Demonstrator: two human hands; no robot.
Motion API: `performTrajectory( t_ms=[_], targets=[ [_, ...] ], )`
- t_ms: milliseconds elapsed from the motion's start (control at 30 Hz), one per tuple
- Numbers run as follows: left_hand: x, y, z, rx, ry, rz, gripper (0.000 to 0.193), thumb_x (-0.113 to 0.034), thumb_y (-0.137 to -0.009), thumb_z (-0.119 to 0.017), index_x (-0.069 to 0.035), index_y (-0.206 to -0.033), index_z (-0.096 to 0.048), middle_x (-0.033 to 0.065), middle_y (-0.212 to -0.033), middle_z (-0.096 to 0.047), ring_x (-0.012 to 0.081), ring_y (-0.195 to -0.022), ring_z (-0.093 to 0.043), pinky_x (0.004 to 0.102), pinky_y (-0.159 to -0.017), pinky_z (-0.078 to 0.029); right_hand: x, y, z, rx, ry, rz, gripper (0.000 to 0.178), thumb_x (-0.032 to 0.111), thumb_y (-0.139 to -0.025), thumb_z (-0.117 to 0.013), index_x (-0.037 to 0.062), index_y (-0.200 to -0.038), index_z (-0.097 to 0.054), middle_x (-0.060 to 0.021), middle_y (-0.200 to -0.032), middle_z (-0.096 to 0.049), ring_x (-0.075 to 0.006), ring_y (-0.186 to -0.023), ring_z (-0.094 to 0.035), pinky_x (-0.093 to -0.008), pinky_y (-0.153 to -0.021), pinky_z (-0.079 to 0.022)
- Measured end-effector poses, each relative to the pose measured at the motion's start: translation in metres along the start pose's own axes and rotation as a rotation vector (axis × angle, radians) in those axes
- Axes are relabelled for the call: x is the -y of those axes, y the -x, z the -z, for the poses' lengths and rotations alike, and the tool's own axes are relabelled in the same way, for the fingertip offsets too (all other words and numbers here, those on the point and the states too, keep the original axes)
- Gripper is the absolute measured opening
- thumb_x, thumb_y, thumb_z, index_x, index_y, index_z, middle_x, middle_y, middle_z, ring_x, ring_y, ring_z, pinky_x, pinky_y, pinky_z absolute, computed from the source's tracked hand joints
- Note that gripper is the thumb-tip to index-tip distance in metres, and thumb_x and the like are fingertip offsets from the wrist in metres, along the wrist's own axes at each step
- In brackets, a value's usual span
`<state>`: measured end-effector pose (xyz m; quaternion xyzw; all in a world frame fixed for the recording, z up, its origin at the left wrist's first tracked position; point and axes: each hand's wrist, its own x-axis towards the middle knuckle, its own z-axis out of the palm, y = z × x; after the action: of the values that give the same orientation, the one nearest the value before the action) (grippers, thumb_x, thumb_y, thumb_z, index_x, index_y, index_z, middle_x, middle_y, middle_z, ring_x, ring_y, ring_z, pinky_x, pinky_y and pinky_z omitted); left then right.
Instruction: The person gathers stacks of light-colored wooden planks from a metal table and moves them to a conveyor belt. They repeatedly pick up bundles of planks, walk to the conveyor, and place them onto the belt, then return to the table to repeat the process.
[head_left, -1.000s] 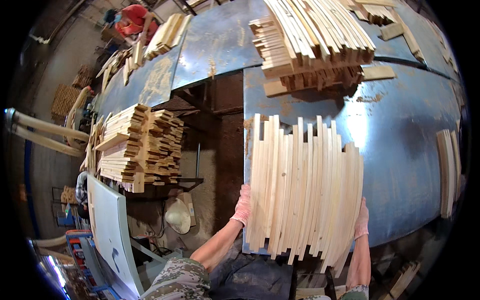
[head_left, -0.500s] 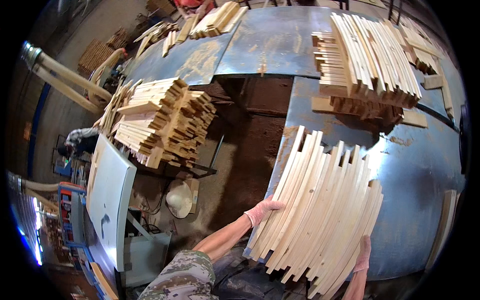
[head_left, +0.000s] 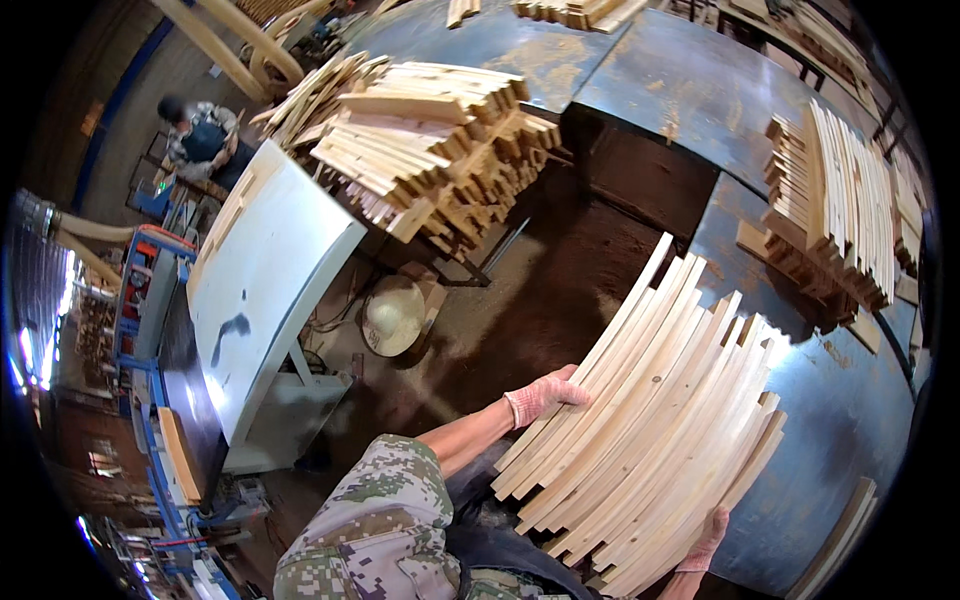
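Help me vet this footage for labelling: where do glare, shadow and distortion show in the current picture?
Head view: white glare on the metal tabletop near the far ends of the wooden strips; head view: deep shadow over part of the floor; head view: fisheye bowing of the strips, black corners.

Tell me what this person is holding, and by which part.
A row of pale wooden strips: the left grip clasps its left outer edge, the right grip its right outer edge.
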<state>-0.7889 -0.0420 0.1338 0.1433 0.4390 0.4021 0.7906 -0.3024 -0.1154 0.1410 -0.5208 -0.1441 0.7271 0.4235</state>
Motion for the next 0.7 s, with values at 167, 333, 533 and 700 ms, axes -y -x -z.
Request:
performTrajectory(
  t_ms=[167,333,533,700],
  targets=[
    [-0.047,0.094,0.038,0.026,0.004,-0.135,0.095,-0.018,-0.079,-0.087,-0.004,-0.160,-0.039,0.0115,-0.149,-0.056,0.0230,-0.135,-0.054,0.0410,-0.118,-0.043,-0.022,0.007,-0.006,-0.035,0.123,0.183,0.093,0.064,-0.089,-0.072,0.0051,-0.156,-0.047,-0.0147,-0.144,-0.061,-0.0321,-0.126,-0.063,-0.0486,-0.105,-0.054],
    [-0.076,0.214,0.109,0.009,0.068,-0.363,0.101,-0.017,-0.078,-0.089,-0.007,-0.163,-0.035,0.0095,-0.150,-0.055,0.0220,-0.137,-0.053,0.0399,-0.117,-0.044,-0.014,0.090,-0.217,0.186,0.107,0.147,0.088,0.061,-0.090,-0.072,0.0050,-0.153,-0.050,-0.0141,-0.140,-0.064,-0.0327,-0.124,-0.064,-0.0490,-0.104,-0.055],
    [-0.089,0.357,0.209,-0.131,-0.036,-0.768,0.108,-0.024,-0.081,-0.085,-0.007,-0.169,-0.025,0.0088,-0.156,-0.053,0.0189,-0.138,-0.053,0.0371,-0.116,-0.042,-0.049,0.034,-0.341,0.355,0.212,0.287,0.072,0.056,-0.087,-0.076,0.0024,-0.133,-0.063,-0.0114,-0.113,-0.070,-0.0288,-0.099,-0.068,-0.0423,-0.084,-0.058],
    [-0.058,0.509,0.248,-0.401,0.123,-0.880,0.093,-0.025,-0.082,-0.081,-0.006,-0.163,-0.039,0.0094,-0.147,-0.060,0.0212,-0.132,-0.059,0.0374,-0.109,-0.050,-0.090,-0.031,-0.488,0.675,0.480,0.380,0.031,0.038,-0.099,-0.065,0.0156,-0.079,-0.059,0.0049,-0.074,-0.054,-0.0106,-0.068,-0.051,-0.0306,-0.065,-0.040]
  ],
)
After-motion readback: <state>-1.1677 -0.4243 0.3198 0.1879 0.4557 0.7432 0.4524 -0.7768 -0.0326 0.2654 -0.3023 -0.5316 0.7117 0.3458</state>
